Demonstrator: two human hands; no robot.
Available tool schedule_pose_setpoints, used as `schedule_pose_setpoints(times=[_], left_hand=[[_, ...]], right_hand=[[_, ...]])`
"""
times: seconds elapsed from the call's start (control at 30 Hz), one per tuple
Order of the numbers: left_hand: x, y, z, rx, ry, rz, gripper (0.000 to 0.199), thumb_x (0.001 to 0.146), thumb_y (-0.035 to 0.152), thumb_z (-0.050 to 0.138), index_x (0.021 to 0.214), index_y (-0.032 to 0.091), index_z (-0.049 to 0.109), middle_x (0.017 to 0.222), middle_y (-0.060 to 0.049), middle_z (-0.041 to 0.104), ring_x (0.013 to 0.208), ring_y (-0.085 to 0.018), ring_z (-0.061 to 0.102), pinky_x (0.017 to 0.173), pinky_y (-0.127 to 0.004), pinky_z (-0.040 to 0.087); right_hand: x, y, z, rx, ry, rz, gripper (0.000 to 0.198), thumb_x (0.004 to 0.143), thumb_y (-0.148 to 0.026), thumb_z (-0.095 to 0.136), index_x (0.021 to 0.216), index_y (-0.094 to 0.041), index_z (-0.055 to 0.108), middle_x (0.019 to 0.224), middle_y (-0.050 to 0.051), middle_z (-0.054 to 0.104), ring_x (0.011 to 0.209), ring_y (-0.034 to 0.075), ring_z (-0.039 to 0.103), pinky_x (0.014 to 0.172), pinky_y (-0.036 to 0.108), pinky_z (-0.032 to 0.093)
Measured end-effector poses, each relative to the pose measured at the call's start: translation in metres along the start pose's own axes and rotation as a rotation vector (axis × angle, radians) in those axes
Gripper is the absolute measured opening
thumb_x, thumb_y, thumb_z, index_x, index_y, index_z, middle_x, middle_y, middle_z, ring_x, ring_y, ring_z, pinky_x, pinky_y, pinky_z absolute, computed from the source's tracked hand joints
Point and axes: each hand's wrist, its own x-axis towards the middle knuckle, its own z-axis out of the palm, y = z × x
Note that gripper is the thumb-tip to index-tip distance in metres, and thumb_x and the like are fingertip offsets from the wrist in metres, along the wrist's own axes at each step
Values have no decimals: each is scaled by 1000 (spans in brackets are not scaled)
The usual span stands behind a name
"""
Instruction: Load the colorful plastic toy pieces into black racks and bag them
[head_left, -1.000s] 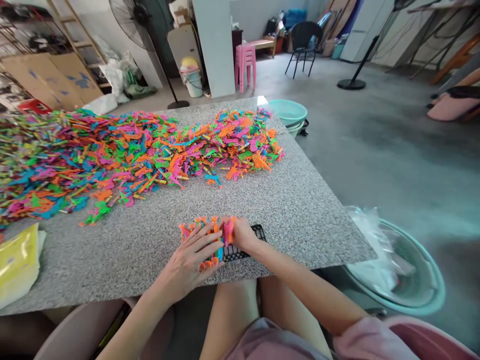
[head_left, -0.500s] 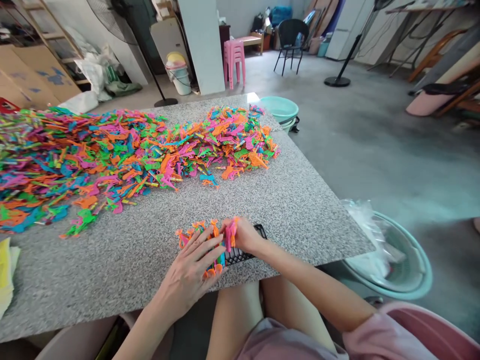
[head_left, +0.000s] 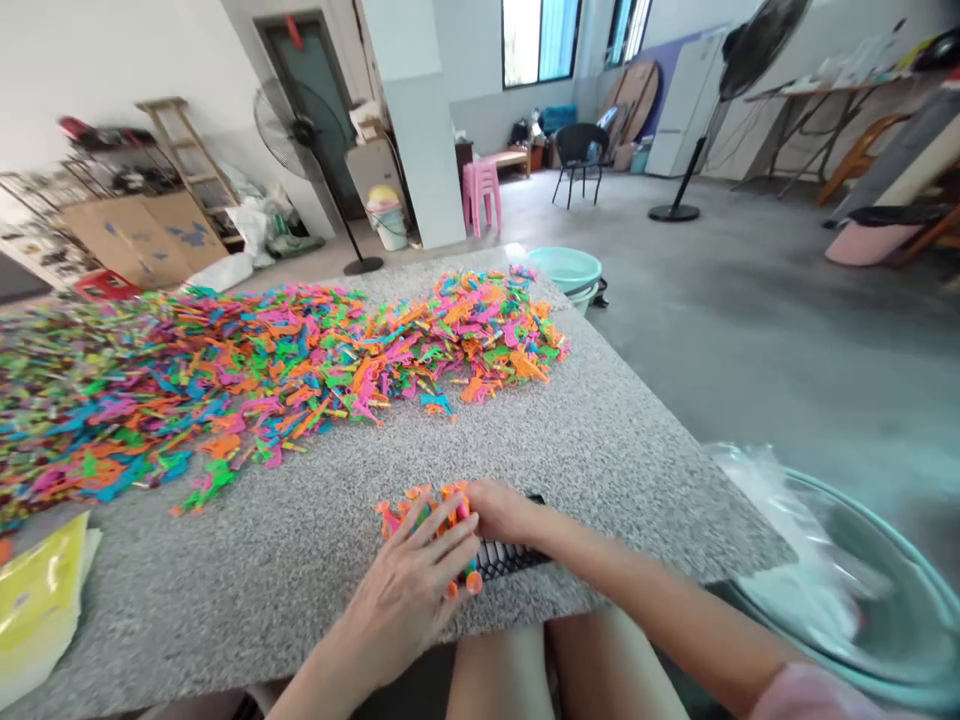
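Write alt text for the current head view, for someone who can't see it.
A person's left hand lies spread over brightly coloured plastic pieces at a black grid tray, the right hand beside it. Beyond them, a multicoloured heap stretches across the speckled grey table; a yellow packet lies at left.

At the left hand [head_left: 416,590] and right hand [head_left: 504,512], 2 in all, lies 1 black grid tray [head_left: 511,556]. Beyond them are 1 heap of plastic pieces [head_left: 360,345], individually too many to count, 2 standing fans [head_left: 304,130] and 1 black chair [head_left: 583,145].
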Motion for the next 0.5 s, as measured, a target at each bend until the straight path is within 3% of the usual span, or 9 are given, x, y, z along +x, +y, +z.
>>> schedule_pose_setpoints(times=[0.07, 0.13, 0.2, 0.27, 0.37, 0.43, 0.5], left_hand=[[-1, -1, 1, 31, -54, -2, 30, 94, 26, 54, 123, 21, 61, 132, -3, 63, 136, -24, 45, 114, -45, 39], [-2, -1, 4, 65, -91, -10, 32, 92, 24, 56, 124, 19, 61, 133, -5, 63, 137, -26, 44, 111, -46, 44], [-4, -1, 8, 80, -103, -10, 34, 90, 21, 58, 123, 18, 61, 134, -6, 62, 137, -27, 44, 109, -47, 45], [-6, -2, 10, 70, -91, 2, 36, 88, 18, 58, 123, 19, 61, 135, -5, 62, 137, -27, 44, 109, -46, 46], [-8, -2, 8, 22, -85, -14, 37, 87, 17, 58, 124, 20, 60, 135, -3, 61, 137, -26, 44, 112, -46, 43], [-8, -3, 4, -21, -98, -53, 36, 87, 18, 59, 123, 22, 60, 136, -2, 61, 137, -25, 44, 114, -46, 40], [-7, -2, 0, -44, -110, -82, 35, 88, 19, 59, 122, 22, 61, 136, -1, 61, 136, -25, 46, 114, -46, 40]], right_hand=[[23, 18, -22, -23, 52, 34, 22, 78, -12, 66, 99, -18, 70, 91, 3, 72, 83, 16, 65, 76, 24, 47], [53, 29, -37, -145, 210, 174, 33, 84, -13, 61, 117, -16, 65, 112, 9, 68, 101, 21, 63, 88, 30, 47], [76, 29, -37, -297, 296, 273, 40, 90, -12, 51, 129, -14, 57, 128, 15, 60, 116, 25, 57, 94, 35, 46], [84, 21, -22, -421, 254, 295, 40, 92, -9, 43, 130, -11, 57, 128, 19, 59, 118, 27, 55, 93, 37, 47], [72, 3, 3, -525, 169, 263, 33, 90, -6, 41, 114, -8, 65, 115, 21, 64, 109, 27, 59, 87, 36, 51], [65, -5, 0, -543, 132, 209, 29, 88, -5, 45, 107, -11, 67, 110, 19, 66, 105, 25, 61, 84, 33, 52], [70, -6, -22, -541, 119, 165, 31, 87, -3, 47, 108, -13, 67, 107, 16, 68, 104, 24, 63, 84, 32, 51]])
